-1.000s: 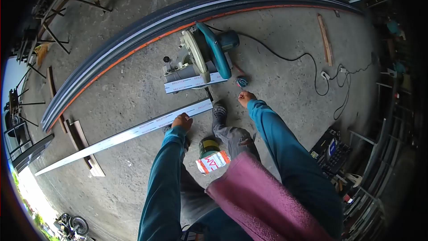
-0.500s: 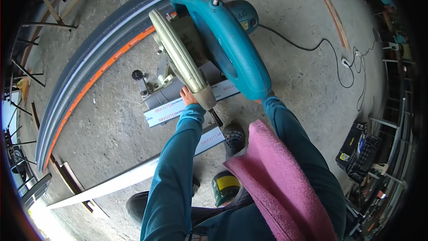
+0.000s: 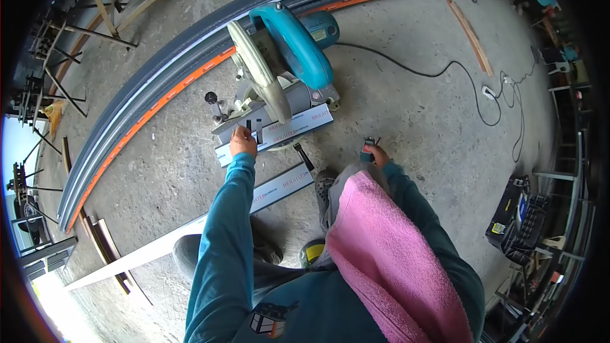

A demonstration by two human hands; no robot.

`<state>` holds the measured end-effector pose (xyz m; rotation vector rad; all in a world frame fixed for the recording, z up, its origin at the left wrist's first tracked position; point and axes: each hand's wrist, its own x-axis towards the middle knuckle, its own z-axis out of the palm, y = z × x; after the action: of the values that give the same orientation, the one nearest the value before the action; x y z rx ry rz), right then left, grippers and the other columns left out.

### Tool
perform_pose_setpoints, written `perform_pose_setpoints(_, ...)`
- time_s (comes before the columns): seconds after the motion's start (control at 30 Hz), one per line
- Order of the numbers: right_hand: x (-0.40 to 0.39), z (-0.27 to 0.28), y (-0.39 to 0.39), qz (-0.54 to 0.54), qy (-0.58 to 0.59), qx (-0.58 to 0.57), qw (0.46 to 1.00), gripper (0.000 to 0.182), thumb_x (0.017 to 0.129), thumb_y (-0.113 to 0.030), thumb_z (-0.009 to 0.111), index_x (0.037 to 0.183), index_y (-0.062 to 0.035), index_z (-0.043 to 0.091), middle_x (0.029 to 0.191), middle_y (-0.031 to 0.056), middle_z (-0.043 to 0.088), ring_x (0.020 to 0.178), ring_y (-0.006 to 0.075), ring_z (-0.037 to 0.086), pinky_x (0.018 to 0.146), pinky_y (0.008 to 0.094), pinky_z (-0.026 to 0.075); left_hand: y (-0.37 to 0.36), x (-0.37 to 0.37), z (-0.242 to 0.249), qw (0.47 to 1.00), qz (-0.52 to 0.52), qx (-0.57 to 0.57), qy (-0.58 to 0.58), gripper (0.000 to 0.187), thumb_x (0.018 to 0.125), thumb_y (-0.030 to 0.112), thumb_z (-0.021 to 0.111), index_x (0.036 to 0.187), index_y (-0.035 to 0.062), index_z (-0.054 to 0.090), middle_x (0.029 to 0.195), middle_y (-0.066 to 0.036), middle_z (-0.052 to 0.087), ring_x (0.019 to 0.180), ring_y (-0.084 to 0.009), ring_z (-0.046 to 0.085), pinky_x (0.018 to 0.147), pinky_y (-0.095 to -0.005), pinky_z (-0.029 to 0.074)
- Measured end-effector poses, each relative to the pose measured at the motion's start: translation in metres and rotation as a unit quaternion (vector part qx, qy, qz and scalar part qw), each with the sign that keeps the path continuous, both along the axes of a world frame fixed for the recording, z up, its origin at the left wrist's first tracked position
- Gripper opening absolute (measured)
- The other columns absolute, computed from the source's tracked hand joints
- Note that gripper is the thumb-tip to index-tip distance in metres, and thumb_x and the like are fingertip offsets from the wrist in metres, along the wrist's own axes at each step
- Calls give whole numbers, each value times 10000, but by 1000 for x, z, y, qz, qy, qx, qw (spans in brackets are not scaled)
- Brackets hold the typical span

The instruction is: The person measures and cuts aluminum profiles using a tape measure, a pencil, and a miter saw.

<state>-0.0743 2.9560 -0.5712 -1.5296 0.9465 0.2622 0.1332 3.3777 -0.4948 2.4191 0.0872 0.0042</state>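
Note:
My left hand [image 3: 243, 142] is closed in a pinch at the left part of a printed aluminum profile [image 3: 297, 126], with a small dark piece [image 3: 253, 129] at its fingertips. The profile lies across the base of a miter saw with a teal handle [image 3: 297, 44] and a pale blade guard [image 3: 255, 60]. To the right of the saw, my right hand [image 3: 379, 155] is wrapped round a small dark box-shaped tool [image 3: 368, 146], held above the floor. Its exact kind is too small to make out.
A long printed profile [image 3: 279, 188] lies in front of the saw. Behind curve long dark profiles [image 3: 146, 54] with an orange strip. A power cord [image 3: 422, 73] runs right. A black toolbox [image 3: 516, 216] stands at right. A pink towel [image 3: 387, 235] hangs from my body.
My right hand has left the saw handle's end and now holds the small tool at the right. My left hand has shifted left along the profile. The saw appears smaller in view.

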Motion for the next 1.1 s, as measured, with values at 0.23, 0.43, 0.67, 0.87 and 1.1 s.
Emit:
perform_pose_setpoints(0.23, -88, -70, 34, 78, 32, -225, 971, 782, 668, -295, 748, 1349, -89, 425, 1026, 155, 658, 917, 270, 635, 817, 358, 504, 21, -65, 27, 922, -88, -292, 240, 379, 703, -70, 599, 1021, 89, 469, 964, -73, 575, 759, -163, 532, 688, -302, 478)
perform_pose_setpoints(0.43, -45, 181, 35, 83, -202, 36, 975, 285, 838, -212, 574, 1081, -74, 631, 960, 45, 655, 657, 119, 544, 572, 267, 423, 35, -118, 173, 832, -258, -454, 187, 300, 818, 146, 576, 1091, 23, 551, 888, -95, 616, 722, -187, 582, 644, -274, 467)
perform_pose_setpoints(0.67, -204, 600, 130, 607, -596, 152, 503, 343, 835, -308, 655, 1001, -20, 568, 1031, 161, 630, 994, 299, 595, 793, 399, 506, 54, -174, 367, 727, -476, -472, 148, 321, 928, 248, 379, 1007, 15, 586, 850, -104, 634, 721, -165, 602, 648, -270, 473)
perform_pose_setpoints(0.87, -283, 673, 163, 700, -537, -32, 469, 511, 815, -285, 658, 1208, 18, 535, 1143, 203, 589, 1082, 324, 569, 851, 436, 512, -28, -225, 418, 750, -503, -422, 84, 312, 924, 237, 383, 1019, 15, 581, 851, -97, 629, 716, -160, 594, 641, -266, 467)
perform_pose_setpoints(1.1, -321, 693, 163, 688, -455, -188, 533, 493, 821, -280, 646, 1195, 21, 535, 1119, 194, 588, 1056, 315, 571, 837, 427, 511, -82, -245, 420, 753, -517, -403, 49, 304, 919, 224, 387, 1034, 15, 575, 852, -90, 623, 709, -154, 585, 633, -262, 459)
